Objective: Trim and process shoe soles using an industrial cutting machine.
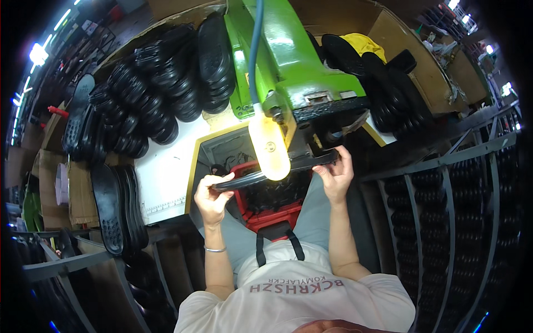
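A black shoe sole [244, 181] is held edge-on between my two hands, under the head of a green machine [300, 55]. My left hand [211, 197] pinches its left end between thumb and fingers. At the other end, my right hand [336, 176] grips it with the thumb below and fingers along the top edge. A bright yellow-white lamp [268, 147] on a blue cable hides the sole's middle. Where the sole meets the machine's dark working part is too dim to make out.
Stacked black soles [161, 77] cover the white table [161, 177] at the left, with more soles [114, 205] at its edge. A red bin [266, 219] with black scraps sits between my legs. Metal racks [444, 161] of soles stand on the right. Cardboard boxes [411, 44] lie behind.
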### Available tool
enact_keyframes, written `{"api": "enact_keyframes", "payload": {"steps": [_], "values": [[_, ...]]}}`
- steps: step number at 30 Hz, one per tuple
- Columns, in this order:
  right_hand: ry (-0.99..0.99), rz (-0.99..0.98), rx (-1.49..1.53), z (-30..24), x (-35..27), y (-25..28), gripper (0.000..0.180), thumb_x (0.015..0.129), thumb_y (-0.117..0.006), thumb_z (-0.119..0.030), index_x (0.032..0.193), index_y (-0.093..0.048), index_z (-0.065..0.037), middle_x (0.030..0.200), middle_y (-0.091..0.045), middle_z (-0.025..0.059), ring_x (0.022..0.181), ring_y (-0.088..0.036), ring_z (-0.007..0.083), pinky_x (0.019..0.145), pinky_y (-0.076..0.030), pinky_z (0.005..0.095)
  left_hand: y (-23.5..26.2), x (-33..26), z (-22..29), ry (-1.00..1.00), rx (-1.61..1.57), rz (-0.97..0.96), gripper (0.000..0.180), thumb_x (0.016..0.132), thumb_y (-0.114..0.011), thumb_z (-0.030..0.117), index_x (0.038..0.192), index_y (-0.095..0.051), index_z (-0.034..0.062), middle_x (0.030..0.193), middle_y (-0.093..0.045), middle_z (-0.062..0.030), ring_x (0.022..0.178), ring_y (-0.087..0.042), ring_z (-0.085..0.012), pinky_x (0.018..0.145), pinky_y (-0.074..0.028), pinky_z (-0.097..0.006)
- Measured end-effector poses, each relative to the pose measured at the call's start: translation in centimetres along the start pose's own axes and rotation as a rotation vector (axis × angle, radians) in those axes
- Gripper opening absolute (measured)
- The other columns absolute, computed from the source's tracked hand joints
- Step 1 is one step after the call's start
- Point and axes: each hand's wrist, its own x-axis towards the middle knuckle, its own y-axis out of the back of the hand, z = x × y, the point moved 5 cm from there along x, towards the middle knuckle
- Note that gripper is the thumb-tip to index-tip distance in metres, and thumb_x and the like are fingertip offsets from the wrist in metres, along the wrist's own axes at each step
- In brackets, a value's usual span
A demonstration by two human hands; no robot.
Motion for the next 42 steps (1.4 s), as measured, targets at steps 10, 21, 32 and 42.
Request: {"api": "enact_keyframes", "payload": {"steps": [10, 21, 32, 42], "values": [[-0.096, 0.258, 0.1, 4.2, 1.3, 9.5, 0.059, 0.078, -0.073, 0.006, 0.129, -0.046, -0.002, 0.114, -0.054, 0.0068, 0.1, -0.056, 0.0147, 0.087, -0.049, 0.0267, -11.9, 2.5, 0.0, -0.158, 0.382, -0.06, 0.04, 0.065, -0.086, 0.007, 0.089, -0.054, 0.0037, 0.085, -0.058, -0.0053, 0.077, -0.06, -0.014, 0.067, -0.05, -0.028], [-0.002, 0.133, -0.1, -0.8, 1.9, 4.8, 0.064, 0.074, -0.077, 0.005, 0.129, -0.045, 0.0, 0.113, -0.056, 0.0088, 0.1, -0.057, 0.0159, 0.086, -0.05, 0.0268, -6.4, 1.5, -1.4, 0.015, 0.152, 0.045, 0.039, 0.066, -0.078, -0.008, 0.094, -0.053, 0.0014, 0.089, -0.062, -0.0075, 0.081, -0.063, -0.0136, 0.074, -0.051, -0.027], [0.069, -0.012, -0.097, 1.2, -1.9, -3.4, 0.071, 0.061, -0.081, 0.011, 0.123, -0.048, 0.002, 0.129, -0.048, 0.0125, 0.103, -0.06, 0.0196, 0.085, -0.053, 0.0302, 5.0, -1.5, -3.9, 0.114, -0.142, 0.166, 0.038, 0.074, -0.081, 0.011, 0.095, -0.05, 0.0042, 0.092, -0.049, -0.0016, 0.08, -0.044, -0.0086, 0.077, -0.039, -0.021], [0.263, -0.021, -0.404, 0.1, -1.9, -5.0, 0.057, 0.056, -0.086, 0.001, 0.105, -0.058, -0.001, 0.093, -0.063, 0.0118, 0.083, -0.063, 0.0244, 0.071, -0.052, 0.0327, -2.1, 0.9, -1.2, -0.087, 0.891, -0.133, 0.032, 0.065, -0.081, 0.008, 0.091, -0.063, 0.0039, 0.087, -0.065, -0.0103, 0.082, -0.063, -0.0253, 0.084, -0.049, -0.039]]}}
